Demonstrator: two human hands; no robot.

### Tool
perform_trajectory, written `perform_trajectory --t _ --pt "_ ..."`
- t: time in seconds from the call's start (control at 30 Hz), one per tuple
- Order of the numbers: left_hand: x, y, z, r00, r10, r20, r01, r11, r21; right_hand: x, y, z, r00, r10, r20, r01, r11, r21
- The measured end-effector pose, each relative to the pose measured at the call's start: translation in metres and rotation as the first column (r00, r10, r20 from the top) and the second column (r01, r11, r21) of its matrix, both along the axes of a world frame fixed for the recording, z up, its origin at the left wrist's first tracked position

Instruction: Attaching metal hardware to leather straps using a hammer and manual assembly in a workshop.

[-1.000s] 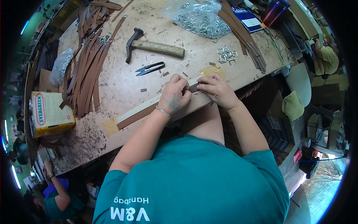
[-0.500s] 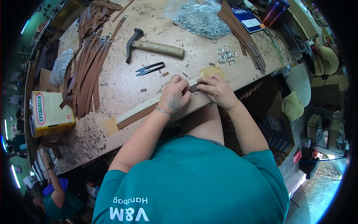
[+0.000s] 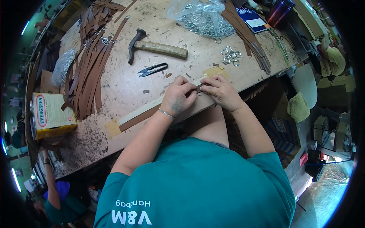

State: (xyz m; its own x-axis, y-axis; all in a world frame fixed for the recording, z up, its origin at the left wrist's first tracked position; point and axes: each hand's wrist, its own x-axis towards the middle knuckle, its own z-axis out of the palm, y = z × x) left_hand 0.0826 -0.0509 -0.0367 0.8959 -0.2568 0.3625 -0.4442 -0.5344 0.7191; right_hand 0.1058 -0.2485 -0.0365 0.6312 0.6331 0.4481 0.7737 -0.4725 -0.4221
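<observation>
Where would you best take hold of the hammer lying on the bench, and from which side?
Probably the wooden handle of the hammer, gripped from above near its free right end: it lies flat and bare, while the dark metal head at the left sits close to the pile of brown strips.

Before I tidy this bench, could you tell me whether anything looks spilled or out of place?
Nothing is damaged. A few metal rings lie loose outside their plastic bag, and small leather offcuts are scattered near the snips. Both hands hold a brown strap.
</observation>
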Motion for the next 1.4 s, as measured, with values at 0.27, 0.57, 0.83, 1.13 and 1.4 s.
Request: perform_trajectory --t 0.27,0.57,0.83,1.13,1.4 --pt "-0.003 -0.001 -0.002 0.995 -0.004 0.102 -0.01 0.99 0.139 -0.027 0.01 0.012 0.964 -0.067 0.256 0.16 0.919 -0.361" --pt "0.0 -0.001 -0.005 0.999 0.002 0.034 -0.003 0.999 0.049 -0.053 0.023 0.004 0.932 -0.157 0.327 0.278 0.887 -0.368" --pt "0.002 0.005 -0.001 0.984 0.009 -0.176 -0.029 0.993 -0.112 -0.056 0.035 0.015 0.921 -0.184 0.343 0.325 0.848 -0.418" --pt "0.007 0.013 -0.01 0.96 0.062 -0.271 -0.154 0.931 -0.332 -0.057 0.032 0.016 0.94 -0.153 0.306 0.307 0.772 -0.556" --pt "0.012 0.016 -0.019 0.937 -0.003 -0.349 -0.142 0.91 -0.39 -0.051 0.033 0.019 0.976 -0.137 0.167 0.207 0.814 -0.542"
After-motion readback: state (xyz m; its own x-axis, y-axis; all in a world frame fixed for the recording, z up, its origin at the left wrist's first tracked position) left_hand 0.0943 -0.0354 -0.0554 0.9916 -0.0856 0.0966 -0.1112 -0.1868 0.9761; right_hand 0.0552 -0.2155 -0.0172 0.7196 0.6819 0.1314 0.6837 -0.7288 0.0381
